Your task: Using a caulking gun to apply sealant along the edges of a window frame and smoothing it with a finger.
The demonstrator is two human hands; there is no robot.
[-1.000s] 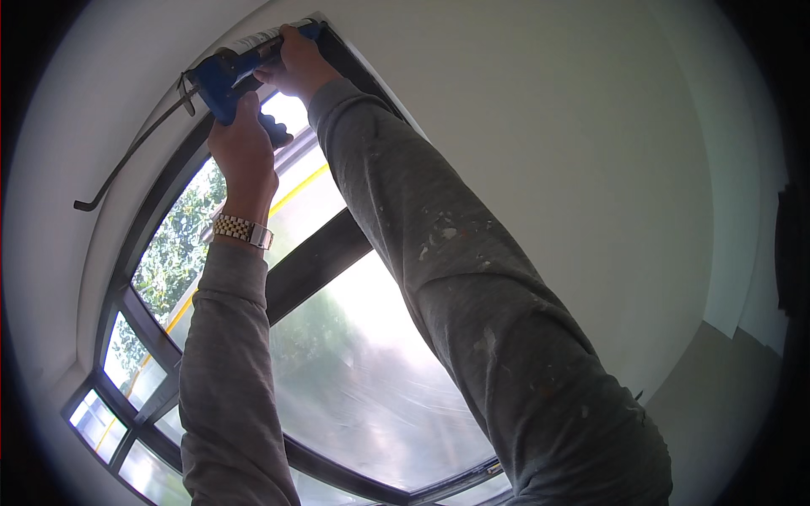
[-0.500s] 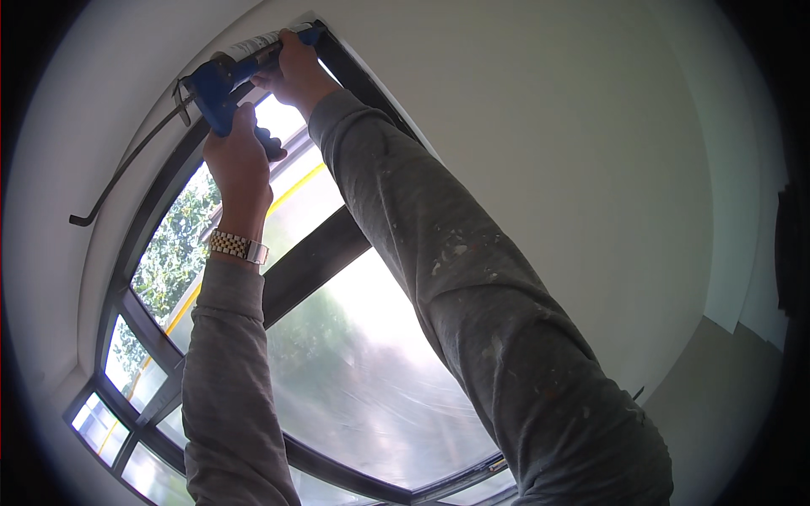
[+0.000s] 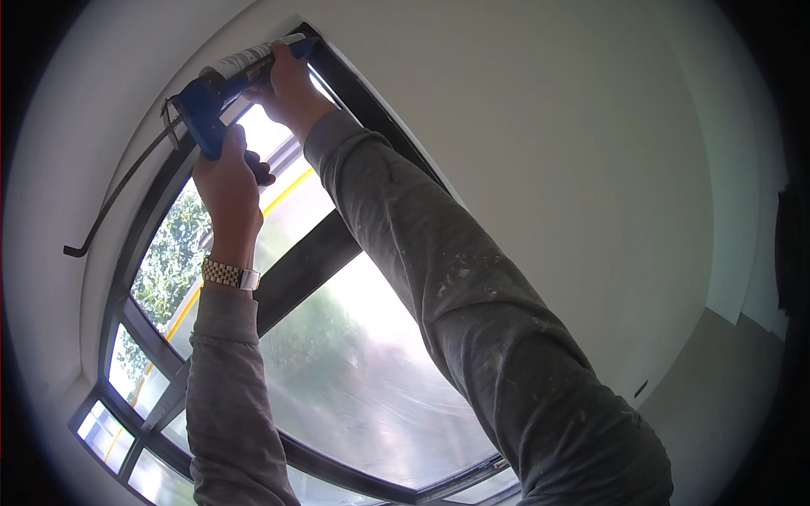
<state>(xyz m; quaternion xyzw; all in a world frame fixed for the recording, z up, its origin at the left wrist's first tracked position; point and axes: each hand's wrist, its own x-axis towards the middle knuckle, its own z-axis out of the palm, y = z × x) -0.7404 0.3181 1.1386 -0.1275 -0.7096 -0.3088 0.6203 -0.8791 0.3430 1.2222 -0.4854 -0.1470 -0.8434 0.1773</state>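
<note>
A blue caulking gun (image 3: pixel 201 111) with a white printed tube (image 3: pixel 246 61) in it is raised to the upper corner of a dark window frame (image 3: pixel 371 99). My left hand (image 3: pixel 226 192), with a gold and silver watch at its wrist, is closed round the gun's handle and trigger. Farther along, my right hand (image 3: pixel 292 91) grips the front of the barrel from below. The bent plunger rod (image 3: pixel 118 187) sticks out behind the gun toward the left. Where the nozzle tip meets the frame or wall is hidden.
White wall (image 3: pixel 574 152) borders the window on the right, and a pale curved surround (image 3: pixel 51 169) on the left. Cloudy sheeting covers the large lower pane (image 3: pixel 371 379). Through the upper glass appear foliage (image 3: pixel 173 261) and a yellow strip (image 3: pixel 287 192).
The caulking gun and both hands have shifted slightly down and left in the picture, still at the frame's upper corner. The view has moved a little too. Both grips stay the same.
</note>
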